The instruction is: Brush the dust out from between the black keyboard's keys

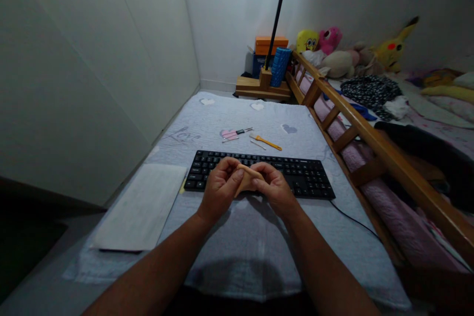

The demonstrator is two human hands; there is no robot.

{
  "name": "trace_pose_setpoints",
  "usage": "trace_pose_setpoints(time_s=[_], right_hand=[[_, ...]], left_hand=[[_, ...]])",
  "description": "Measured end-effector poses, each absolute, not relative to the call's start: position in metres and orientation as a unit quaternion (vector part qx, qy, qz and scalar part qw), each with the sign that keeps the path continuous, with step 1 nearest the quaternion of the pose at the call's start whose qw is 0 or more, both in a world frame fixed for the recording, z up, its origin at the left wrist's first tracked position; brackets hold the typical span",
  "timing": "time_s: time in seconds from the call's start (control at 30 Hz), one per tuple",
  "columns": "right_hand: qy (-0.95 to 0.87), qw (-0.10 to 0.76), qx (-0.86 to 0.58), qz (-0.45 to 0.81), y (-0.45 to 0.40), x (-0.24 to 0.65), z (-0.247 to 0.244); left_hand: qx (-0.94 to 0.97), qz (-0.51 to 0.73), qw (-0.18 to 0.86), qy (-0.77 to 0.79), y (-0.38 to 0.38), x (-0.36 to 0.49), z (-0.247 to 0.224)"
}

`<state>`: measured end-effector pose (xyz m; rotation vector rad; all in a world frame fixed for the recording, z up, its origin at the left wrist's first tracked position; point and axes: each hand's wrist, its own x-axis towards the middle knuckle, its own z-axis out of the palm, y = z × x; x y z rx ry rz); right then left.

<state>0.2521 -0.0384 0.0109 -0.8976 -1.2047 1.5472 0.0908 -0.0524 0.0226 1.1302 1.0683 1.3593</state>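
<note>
Between my two hands is a small orange-tan cloth (244, 183), folded or bunched at its upper edge. My left hand (224, 182) pinches its left side between thumb and fingers. On the right side, my right hand (272, 185) grips it the same way. Both hands are over the front middle of a black keyboard (311, 177), covering some of its keys. Beyond the keyboard lie a yellow-orange brush (268, 142), a slim tool with a dark grip and metal tip (244, 131), and two thin sticks, one of them a whitish stick (258, 144), too small to identify.
A pale flat sheet or pad (142, 207) lies left of the keyboard on the light blue cloth cover (237, 256). The keyboard's cable (355, 221) trails right toward a wooden bed rail (355, 121). A black pole (277, 15) stands behind; a white cabinet (92, 59) borders the left.
</note>
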Motion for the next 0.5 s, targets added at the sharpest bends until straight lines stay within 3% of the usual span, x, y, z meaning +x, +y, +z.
trace_pose_setpoints(time_s=[0.2, 0.37, 0.5], right_hand=[[-0.467, 0.412, -0.362, 0.693, -0.043, 0.251, 0.009], [-0.462, 0.451, -0.317, 0.695, -0.042, 0.25, 0.006], [-0.455, 0.499, -0.295, 0.676, -0.043, 0.248, 0.007]], left_hand=[[0.458, 0.569, 0.507, 0.458, -0.049, 0.091, 0.02], [0.447, 0.576, 0.522, 0.443, -0.049, 0.094, 0.014], [0.538, 0.551, 0.439, 0.462, -0.053, 0.094, 0.011]])
